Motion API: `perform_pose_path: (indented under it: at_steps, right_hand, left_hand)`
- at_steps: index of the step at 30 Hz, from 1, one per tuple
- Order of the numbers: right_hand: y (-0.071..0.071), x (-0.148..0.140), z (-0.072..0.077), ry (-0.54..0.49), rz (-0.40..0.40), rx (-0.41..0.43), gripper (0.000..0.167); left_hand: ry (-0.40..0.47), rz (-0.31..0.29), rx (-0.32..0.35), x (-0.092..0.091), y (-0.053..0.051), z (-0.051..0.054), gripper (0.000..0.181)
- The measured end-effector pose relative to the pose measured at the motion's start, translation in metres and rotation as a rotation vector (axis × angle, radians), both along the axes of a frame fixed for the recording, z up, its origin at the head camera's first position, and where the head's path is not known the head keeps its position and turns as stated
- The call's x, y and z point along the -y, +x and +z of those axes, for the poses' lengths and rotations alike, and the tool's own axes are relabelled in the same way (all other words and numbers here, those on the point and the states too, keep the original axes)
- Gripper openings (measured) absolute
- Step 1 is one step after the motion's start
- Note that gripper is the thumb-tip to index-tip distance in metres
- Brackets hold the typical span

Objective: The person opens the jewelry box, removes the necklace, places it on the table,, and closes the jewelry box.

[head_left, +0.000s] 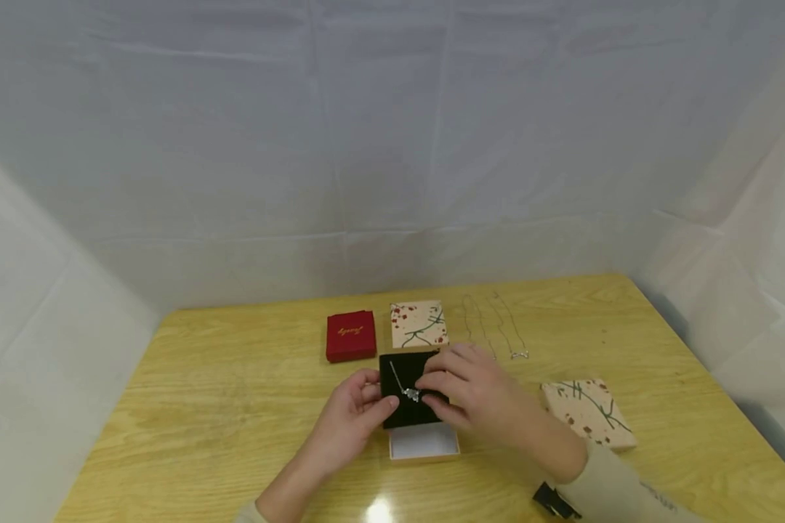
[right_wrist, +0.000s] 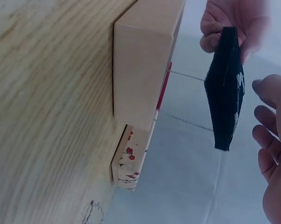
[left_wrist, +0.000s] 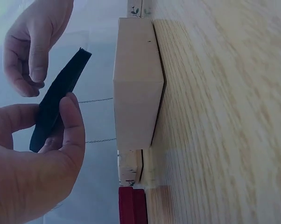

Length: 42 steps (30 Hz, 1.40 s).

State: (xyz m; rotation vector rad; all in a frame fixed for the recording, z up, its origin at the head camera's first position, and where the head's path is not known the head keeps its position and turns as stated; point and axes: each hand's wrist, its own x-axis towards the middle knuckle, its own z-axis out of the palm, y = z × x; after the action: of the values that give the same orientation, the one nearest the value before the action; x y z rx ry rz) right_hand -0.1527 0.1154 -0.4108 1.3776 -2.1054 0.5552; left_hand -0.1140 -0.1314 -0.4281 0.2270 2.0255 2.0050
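Observation:
My left hand (head_left: 347, 418) pinches a black jewelry pad (head_left: 400, 417) at its left edge, thumb on top and fingers beneath. A necklace with a silvery pendant (head_left: 411, 394) lies across the pad's face. In the right wrist view, two strands of its chain (right_wrist: 187, 123) hang below the pad. My right hand (head_left: 477, 388) hovers over the pad's right side; in that view its bent fingers are apart from the pad and hold nothing. Beneath the raised pad stands an open cardboard box (head_left: 425, 458) with a white inside, partly hidden by the pad.
Behind the pad are a red jewelry box (head_left: 351, 336) with gold lettering and a floral-patterned box (head_left: 419, 323). Two thin necklaces (head_left: 520, 355) lie stretched out to their right. Another floral piece, a box or lid (head_left: 589, 412), sits beside my right forearm.

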Motion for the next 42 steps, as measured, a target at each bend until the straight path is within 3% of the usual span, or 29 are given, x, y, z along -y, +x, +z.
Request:
perform_pose_path:
  at_steps: [8,19,30,42]
  right_hand:
    - [0.009,0.008,-0.004,0.14,-0.069,-0.053,0.025]
    - [0.009,0.012,-0.006,0.129,-0.115,-0.05,0.02]
    - [0.005,0.011,-0.002,0.038,-0.101,0.096,0.015]
    - [-0.01,0.013,0.011,-0.087,-0.08,0.157,0.017]
  left_hand:
    - [0.028,-0.011,0.015,-0.001,-0.001,0.0,0.037]
    - [0.025,-0.054,0.017,0.001,0.0,-0.001,0.041]
    - [-0.004,-0.075,-0.009,0.0,0.001,-0.004,0.038]
    - [-0.062,-0.101,-0.023,-0.001,0.002,-0.005,0.036]
